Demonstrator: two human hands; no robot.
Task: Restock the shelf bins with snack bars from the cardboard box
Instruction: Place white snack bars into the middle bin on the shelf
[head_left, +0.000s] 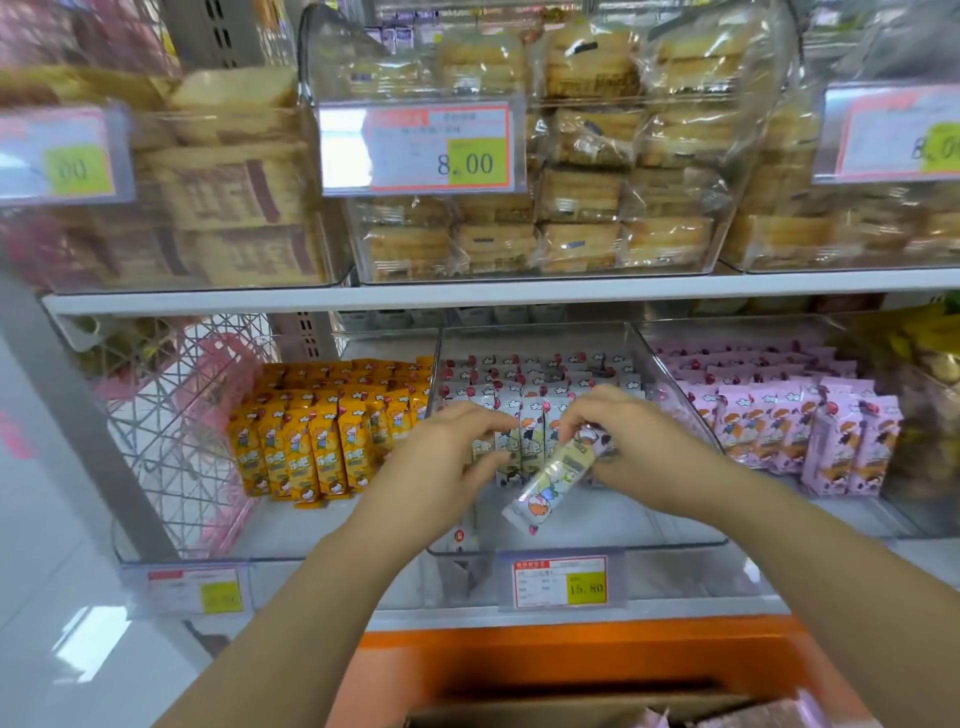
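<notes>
Both hands are inside the clear middle bin (670, 544) on the lower shelf. My right hand (628, 439) pinches a white snack bar (545, 483) by its top end, and the bar hangs tilted down to the left. My left hand (457, 447) has its fingertips on the front row of upright white snack bars (530, 415). The cardboard box (571, 709) shows at the bottom edge, sitting in an orange crate (467, 660).
A bin of orange snack bars (306, 431) stands to the left and a bin of pink snack bars (795, 415) to the right. Clear bins of wrapped cakes (545, 208) fill the shelf above. A pink wire basket (182, 405) hangs at the left.
</notes>
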